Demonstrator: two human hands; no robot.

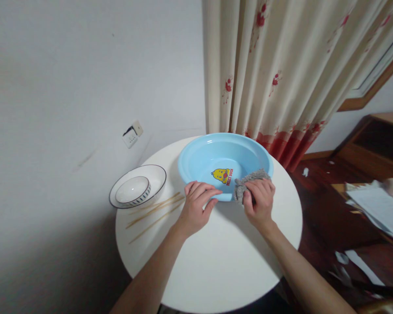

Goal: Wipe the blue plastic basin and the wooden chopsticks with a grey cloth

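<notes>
A light blue plastic basin (196, 152) with a yellow duck print on its bottom stands at the back of the round white table. My left hand (197, 205) grips the basin's near rim, fingers over the edge and thumb in front. Bunched in my right hand (259, 199) is a grey cloth (244, 186), pressed against the rim at the near right. Part of the cloth and that stretch of rim are hidden by my fingers. Several thin wooden chopsticks (154, 210) lie left of my left hand.
To the left, a small bowl (132, 190) sits inside a larger dark-rimmed white bowl (159, 176) at the edge of the white table (222, 261). A wall with a socket (130, 138) borders the left. A curtain (281, 65) hangs behind; papers (376, 205) lie at right.
</notes>
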